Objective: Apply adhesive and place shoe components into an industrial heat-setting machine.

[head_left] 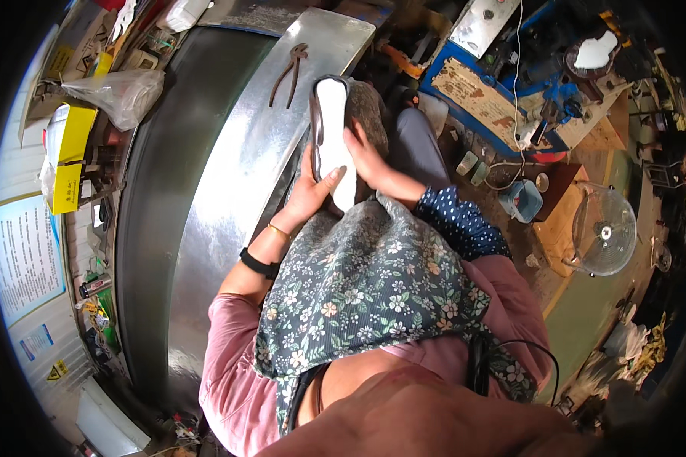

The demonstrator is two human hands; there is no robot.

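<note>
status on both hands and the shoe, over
Left hand holding shoe, thumb on white face; right hand against its side. Pliers lie apart, nothing blocking.

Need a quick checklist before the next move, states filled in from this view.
1. Left hand on the shoe-shaped piece: ok, thumb over the white face.
2. Right hand at the piece: ok, lies along its right edge; grip firmness cannot tell.
3. White face toward the camera: ok, partly covered by the left thumb.
4. Underside of the piece: cannot tell, hidden.
5. Pliers out of the hands: ok, lying on the metal surface.
6. Polka-dot cuff off the white face: ok.
</note>
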